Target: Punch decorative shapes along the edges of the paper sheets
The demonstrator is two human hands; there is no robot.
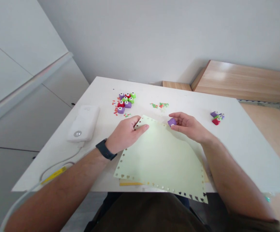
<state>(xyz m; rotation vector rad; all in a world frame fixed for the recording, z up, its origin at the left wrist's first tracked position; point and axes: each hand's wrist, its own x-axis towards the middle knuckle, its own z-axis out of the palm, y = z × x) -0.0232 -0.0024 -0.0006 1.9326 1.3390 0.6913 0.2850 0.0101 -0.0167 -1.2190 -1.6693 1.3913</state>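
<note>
Left hand pinches the pale green paper sheet by a far corner, probably to keep it steady lol. Right hand's half-curled round a purple craft punch near the far edge. Sheet's overhanging the surface.

the sheet is pale green, edged with star and heart cutouts; the held punch purple; clustered punches red, green, purple; table white

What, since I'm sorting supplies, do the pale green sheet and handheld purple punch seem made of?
Pale green sheet: probably matte paper or thin card; it curves and has punched edge holes. Purple punch: likely plastic, from its evenly coloured, moulded-looking body; finish unclear.
</note>
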